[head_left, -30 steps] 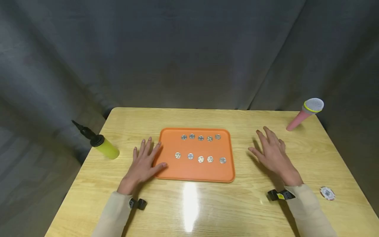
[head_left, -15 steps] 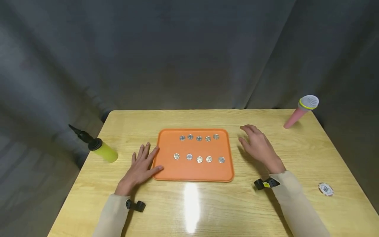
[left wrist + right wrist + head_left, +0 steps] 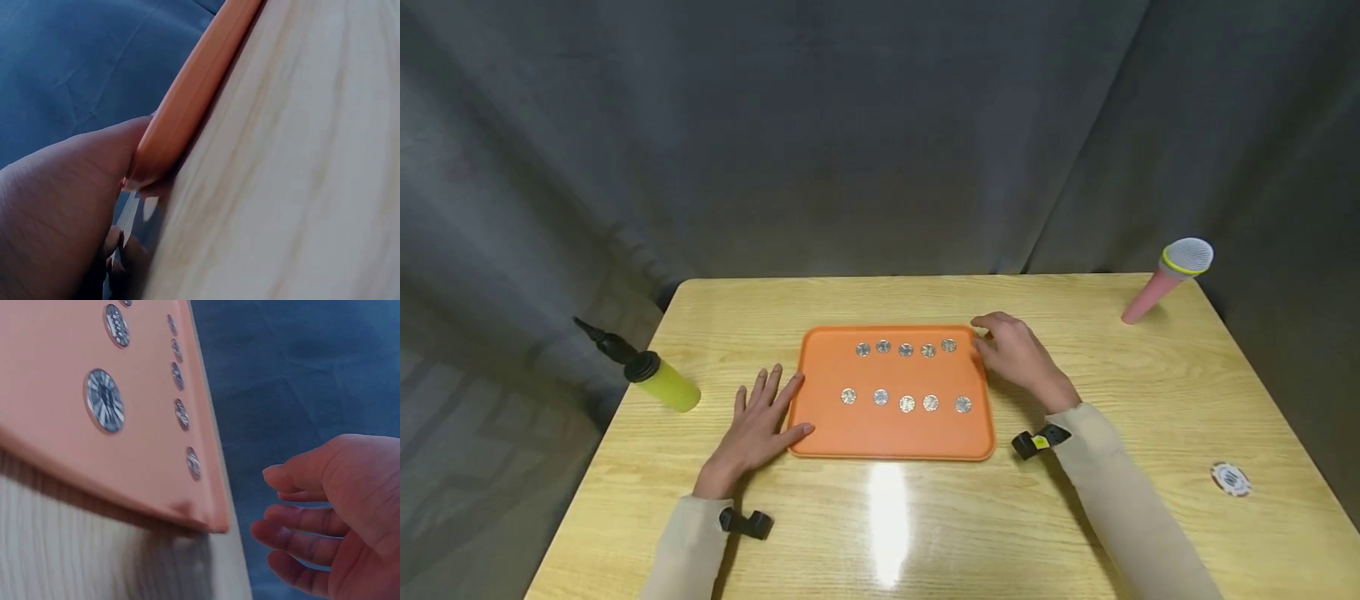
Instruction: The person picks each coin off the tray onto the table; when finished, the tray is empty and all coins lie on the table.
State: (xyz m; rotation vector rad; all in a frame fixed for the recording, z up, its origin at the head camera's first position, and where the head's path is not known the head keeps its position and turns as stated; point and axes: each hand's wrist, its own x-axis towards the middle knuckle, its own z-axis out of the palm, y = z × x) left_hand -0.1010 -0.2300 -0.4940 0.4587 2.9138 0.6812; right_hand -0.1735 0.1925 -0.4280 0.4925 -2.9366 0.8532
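Head view: the left hand (image 3: 751, 433) is spreading its fingers along the edge of an orange tray (image 3: 880, 437), thumb lying over the rim. Ten coins (image 3: 907, 403) are lying on the tray in two rows between the hands. The right hand (image 3: 1018, 357) is hovering by the tray's far corner, loosely bent, holding nothing. Left wrist: the left hand is touching the tray. Right wrist: the right hand's fingers are hanging apart from the tray.
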